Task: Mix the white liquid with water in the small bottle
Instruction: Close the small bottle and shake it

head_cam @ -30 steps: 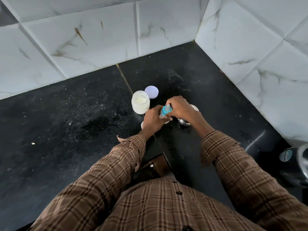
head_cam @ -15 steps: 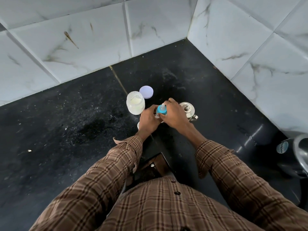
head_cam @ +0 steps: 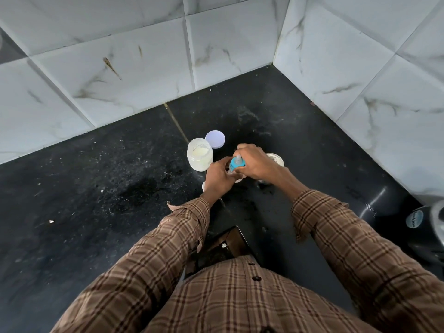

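A small bottle point(head_cam: 236, 163) with a blue collar and a clear teat stands between my two hands on the black counter. My left hand point(head_cam: 218, 180) grips its body from the left. My right hand point(head_cam: 255, 162) curls round the blue top from the right. Most of the bottle's body is hidden by my fingers. Just left of it stands an open clear jar point(head_cam: 200, 156) holding white liquid, and the jar's round white lid point(head_cam: 215, 139) lies flat behind it.
A steel vessel with a lid point(head_cam: 275, 160) sits right behind my right hand. White marble-tiled walls point(head_cam: 360, 75) meet in a corner beyond. A dark appliance with a blue sticker point(head_cam: 418, 219) stands at the right edge. The black counter point(head_cam: 84, 188) stretches left.
Both hands have stayed on the small bottle's top and body; my right hand has shifted slightly round the blue collar. The jar and lid have not moved.
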